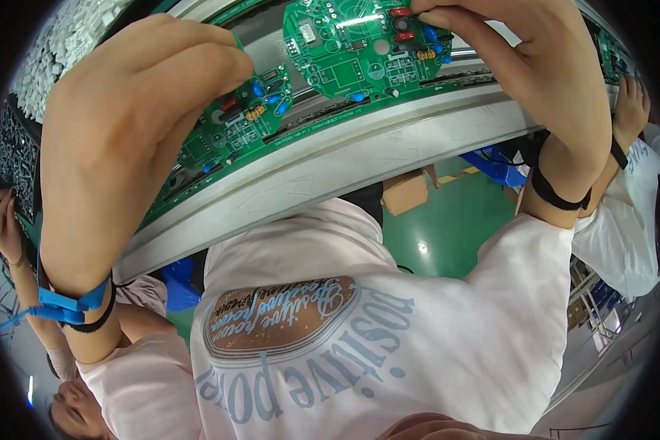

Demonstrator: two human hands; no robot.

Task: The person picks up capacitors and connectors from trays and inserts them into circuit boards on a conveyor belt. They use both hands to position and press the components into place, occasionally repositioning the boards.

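Observation:
Green circuit boards lie along a metal rail in front of me. My left hand (143, 95) is closed, its fingers curled over the left circuit board (253, 136), beside a red part and several blue ones. Whatever its fingertips may hold is hidden behind the knuckles. At the right edge of the middle circuit board (345, 62), my right hand (532, 48) has thumb and forefinger pinched together by a red component (400, 12). Anything between those fingertips is too small to make out. A blue wrist strap (73, 302) with a cord circles my left forearm.
A pale metal rail (330, 154) runs across in front of my body. Bins of white parts (70, 48) and dark small parts (16, 158) stand at left. Other people's hands (6, 227) show at both sides. A cardboard box (405, 193) sits below the rail.

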